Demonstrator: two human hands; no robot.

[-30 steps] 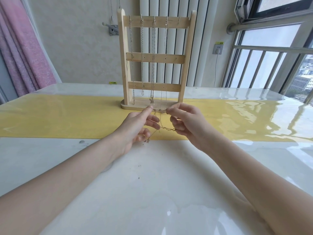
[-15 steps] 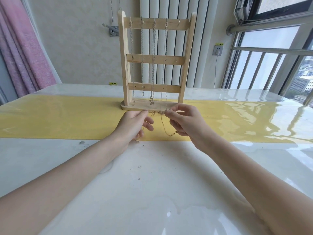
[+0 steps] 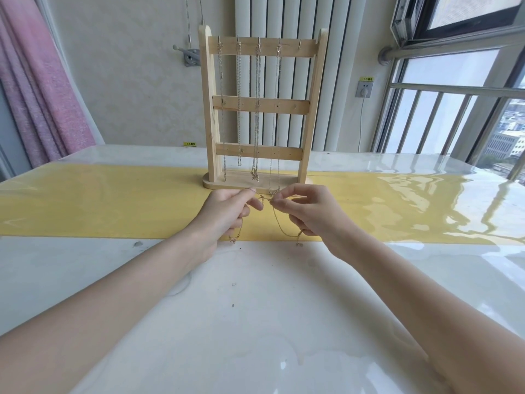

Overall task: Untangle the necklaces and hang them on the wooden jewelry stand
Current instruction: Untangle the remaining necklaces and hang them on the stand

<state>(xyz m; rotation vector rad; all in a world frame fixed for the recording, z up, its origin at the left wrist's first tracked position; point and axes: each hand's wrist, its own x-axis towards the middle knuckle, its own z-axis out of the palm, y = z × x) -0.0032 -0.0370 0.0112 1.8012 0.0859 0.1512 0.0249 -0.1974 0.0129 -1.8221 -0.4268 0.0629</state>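
While both of my hands hover just in front of the wooden jewelry stand (image 3: 261,109), I am working a thin gold necklace (image 3: 279,227) between them. My left hand (image 3: 227,214) has its fingers curled, thumb and forefinger pinching the chain near its tangled stretch; a short end hangs below that hand and stops just above the table. My right hand (image 3: 305,213) pinches the same chain close to the left fingertips, the other fingers loosely bent, and a slack loop sags from the pinch down and round to the heel of that hand, where a clasp end dangles. I cannot tell whether the knot (image 3: 265,198) between my fingertips is one chain or two.

As for what holds what: the stand carries three crossbars between two uprights on an oval base. Four silver chains (image 3: 257,109) hang from hooks on the top bar, running down past the middle and lowest bars; the fifth hook (image 3: 300,44), at the right end, is bare. The fourth chain reaches down to about my fingertips; whether it touches the gold one I cannot tell.

Under the stand runs a yellow runner (image 3: 99,203) across the glossy white table (image 3: 255,322). Behind are a white radiator (image 3: 335,81), a pink curtain (image 3: 42,89) at left and a barred window (image 3: 454,115) at right.
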